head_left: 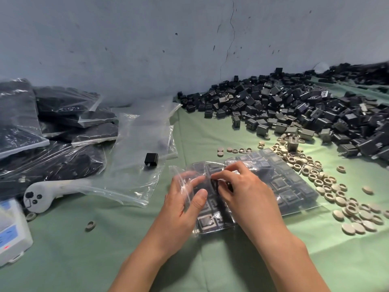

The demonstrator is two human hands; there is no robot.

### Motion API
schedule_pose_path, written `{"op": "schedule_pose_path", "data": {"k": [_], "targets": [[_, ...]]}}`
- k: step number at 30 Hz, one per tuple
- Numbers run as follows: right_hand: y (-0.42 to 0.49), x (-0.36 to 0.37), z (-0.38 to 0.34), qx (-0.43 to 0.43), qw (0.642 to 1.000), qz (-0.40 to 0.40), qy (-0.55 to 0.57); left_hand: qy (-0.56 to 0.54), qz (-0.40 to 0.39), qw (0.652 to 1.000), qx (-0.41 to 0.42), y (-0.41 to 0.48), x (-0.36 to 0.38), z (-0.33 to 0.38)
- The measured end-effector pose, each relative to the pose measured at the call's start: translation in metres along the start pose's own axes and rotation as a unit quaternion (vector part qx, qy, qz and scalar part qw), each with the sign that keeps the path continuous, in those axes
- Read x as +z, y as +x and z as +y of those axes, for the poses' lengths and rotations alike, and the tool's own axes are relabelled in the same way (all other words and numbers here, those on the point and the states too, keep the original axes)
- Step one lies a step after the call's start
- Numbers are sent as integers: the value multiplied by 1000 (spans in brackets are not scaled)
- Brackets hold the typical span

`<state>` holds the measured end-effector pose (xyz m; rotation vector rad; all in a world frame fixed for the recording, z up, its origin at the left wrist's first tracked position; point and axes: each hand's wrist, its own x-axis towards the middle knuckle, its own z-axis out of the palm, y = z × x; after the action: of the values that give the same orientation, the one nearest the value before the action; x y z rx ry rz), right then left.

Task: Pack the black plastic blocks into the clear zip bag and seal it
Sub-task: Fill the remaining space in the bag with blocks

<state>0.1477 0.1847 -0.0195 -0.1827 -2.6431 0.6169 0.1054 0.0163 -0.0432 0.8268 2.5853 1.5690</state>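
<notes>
A clear zip bag [294, 192] filled with rows of black plastic blocks lies flat on the green cloth in front of me. My left hand [185, 199] grips the bag's open left end, thumb on top and fingers under the film. My right hand [242, 186] pinches the same edge just beside it, fingers curled over the plastic. A big heap of loose black blocks [294, 110] fills the far right against the wall. One single black block [151, 159] lies on a stack of empty clear bags [139, 148] to the left.
Filled, sealed bags [52, 131] are piled at the far left. A white handheld device [40, 194] and a white box [10, 230] lie at the left edge. Beige rings and discs [328, 184] are scattered to the right of the bag. A grey wall stands behind.
</notes>
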Motion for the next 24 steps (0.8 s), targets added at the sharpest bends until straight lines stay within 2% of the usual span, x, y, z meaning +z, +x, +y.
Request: {"op": "schedule_pose_path", "data": {"k": [3,10,13,16,19,24], "targets": [[1,0,-1,7,1000,-6,-19,-15,9,1000,-7,2,1,-2],[-1,-4,3,23,1000,5,-8,35,33,999,-21,2,-2,-3],[3,-13,17,58,998,22,-4,8,31,999,-41,1,-3,-1],[5,-17,25,72,997,6,-9,-4,31,998,-47,1,-3,1],[3,-16,21,72,997,-14,-5,-30,34,997,-60,1,-3,1],[3,-10,14,51,999,1,-5,-57,29,997,-53,0,0,5]]}}
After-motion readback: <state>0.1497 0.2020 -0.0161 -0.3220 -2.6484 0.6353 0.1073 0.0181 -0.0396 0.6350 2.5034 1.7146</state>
